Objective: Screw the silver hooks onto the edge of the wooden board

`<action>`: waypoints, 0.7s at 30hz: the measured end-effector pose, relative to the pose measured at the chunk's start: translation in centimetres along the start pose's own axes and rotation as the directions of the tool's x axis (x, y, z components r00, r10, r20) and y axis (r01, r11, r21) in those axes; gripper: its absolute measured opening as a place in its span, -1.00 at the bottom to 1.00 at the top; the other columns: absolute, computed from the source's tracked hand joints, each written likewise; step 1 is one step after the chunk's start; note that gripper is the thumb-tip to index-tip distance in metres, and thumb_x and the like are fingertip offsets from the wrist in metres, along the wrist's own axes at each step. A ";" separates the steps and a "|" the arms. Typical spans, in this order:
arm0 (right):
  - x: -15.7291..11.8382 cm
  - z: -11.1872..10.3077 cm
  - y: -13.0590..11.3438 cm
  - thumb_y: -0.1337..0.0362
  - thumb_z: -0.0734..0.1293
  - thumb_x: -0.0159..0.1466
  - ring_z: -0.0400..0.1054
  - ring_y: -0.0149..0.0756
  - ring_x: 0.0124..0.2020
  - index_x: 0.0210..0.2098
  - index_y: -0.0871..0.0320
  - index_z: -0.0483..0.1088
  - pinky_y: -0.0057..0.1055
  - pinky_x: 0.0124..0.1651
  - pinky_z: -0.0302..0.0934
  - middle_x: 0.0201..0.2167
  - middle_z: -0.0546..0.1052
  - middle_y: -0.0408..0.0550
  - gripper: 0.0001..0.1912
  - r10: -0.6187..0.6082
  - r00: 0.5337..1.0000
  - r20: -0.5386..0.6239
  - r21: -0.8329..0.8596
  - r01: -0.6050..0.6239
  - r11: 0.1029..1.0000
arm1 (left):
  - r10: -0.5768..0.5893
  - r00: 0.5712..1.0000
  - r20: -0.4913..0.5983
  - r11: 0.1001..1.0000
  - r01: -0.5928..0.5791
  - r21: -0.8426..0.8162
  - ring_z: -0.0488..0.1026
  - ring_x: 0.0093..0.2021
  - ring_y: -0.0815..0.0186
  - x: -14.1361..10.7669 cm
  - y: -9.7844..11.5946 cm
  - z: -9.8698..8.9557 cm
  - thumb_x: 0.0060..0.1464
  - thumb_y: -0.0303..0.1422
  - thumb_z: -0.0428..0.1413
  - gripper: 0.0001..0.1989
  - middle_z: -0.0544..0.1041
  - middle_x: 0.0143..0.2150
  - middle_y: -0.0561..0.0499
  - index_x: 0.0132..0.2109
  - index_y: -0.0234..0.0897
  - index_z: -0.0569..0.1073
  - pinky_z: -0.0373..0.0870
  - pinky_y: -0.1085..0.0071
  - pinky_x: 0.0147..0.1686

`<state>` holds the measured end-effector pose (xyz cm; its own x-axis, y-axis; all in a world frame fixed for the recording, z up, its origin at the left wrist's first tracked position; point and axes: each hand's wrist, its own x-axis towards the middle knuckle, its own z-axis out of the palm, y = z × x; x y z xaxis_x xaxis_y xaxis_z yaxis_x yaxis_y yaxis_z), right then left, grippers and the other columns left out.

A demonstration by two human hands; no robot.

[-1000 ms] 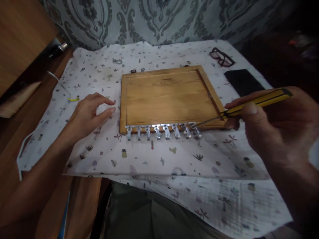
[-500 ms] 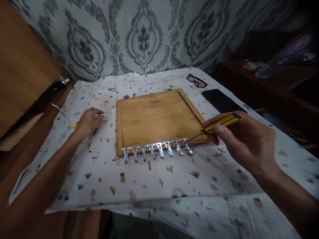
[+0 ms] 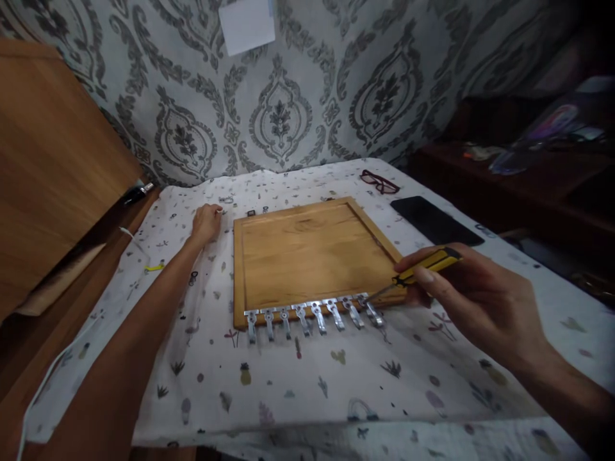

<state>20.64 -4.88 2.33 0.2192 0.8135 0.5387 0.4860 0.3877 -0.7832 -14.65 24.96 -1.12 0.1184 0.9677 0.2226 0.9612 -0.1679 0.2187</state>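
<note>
A framed wooden board (image 3: 307, 250) lies flat on the cloth. Along its near edge runs a row of several metal hooks (image 3: 318, 318) that hang over the rim. My right hand (image 3: 490, 298) is wrapped round a yellow-and-black screwdriver (image 3: 429, 265), whose shaft slants down left to the rightmost hook (image 3: 373, 314). The tip appears to touch that hook's upper end. My left hand (image 3: 206, 223) rests beyond the board's far left corner, fingers curled together. A tiny pale spot shows at its fingertips; what they hold, if anything, I cannot make out.
Red-framed glasses (image 3: 379, 181) and a black phone (image 3: 436, 220) lie right of the board on the patterned tablecloth (image 3: 278, 410). A yellow strip (image 3: 154, 267) and a white cable (image 3: 45, 378) are at the left. A wooden cabinet (image 3: 57, 166) stands beside the table.
My left hand has reached farther forward and right across the cloth, its fingers now more curled. The view has tilted upward. My right hand keeps the screwdriver at the rightmost hook.
</note>
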 end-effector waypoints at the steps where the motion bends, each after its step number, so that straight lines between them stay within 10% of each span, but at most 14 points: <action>1: 0.0 0.0 -0.1 0.07 0.51 0.24 0.41 -0.31 -0.72 -0.38 0.02 0.58 -0.52 -0.69 0.36 -0.62 0.55 -0.12 -0.81 0.001 1.000 0.009 0.014 -0.001 1.000 | -0.011 1.000 0.005 1.000 0.011 0.003 0.54 0.13 0.11 0.2 0.3 0.0 0.39 -0.18 0.21 -0.62 0.52 0.22 -0.16 0.23 -0.27 0.48 0.58 0.04 0.11; 13: -1.2 -0.2 1.7 -0.14 0.46 0.33 0.42 -0.42 -0.62 -0.29 0.04 0.42 -0.45 -0.60 0.37 -0.49 0.46 -0.20 -0.60 0.069 0.994 0.081 0.132 -0.079 0.988 | 0.011 0.987 0.160 0.999 -0.006 -0.033 0.54 0.12 0.10 -0.7 0.9 -2.6 0.37 -0.13 0.21 -0.62 0.55 0.16 -0.13 0.16 -0.30 0.51 0.53 0.01 0.15; 21: -1.1 -0.3 1.7 0.02 0.45 0.40 0.41 -0.50 -0.59 -0.27 0.05 0.44 -0.48 -0.58 0.37 -0.38 0.49 -0.20 -0.73 -0.002 0.996 0.084 0.202 -0.015 0.979 | -0.108 0.994 0.021 0.976 0.110 -0.186 0.16 -0.41 0.37 -2.8 4.5 -4.2 0.16 -0.41 0.22 -0.71 0.18 -0.54 0.19 -0.44 -0.24 0.27 0.10 0.45 -0.32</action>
<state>21.44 -5.26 0.51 0.1468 0.8463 0.5121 0.3014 0.4548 -0.8380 -11.72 20.71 3.20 0.0190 0.9839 0.1777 0.9054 -0.0923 0.4144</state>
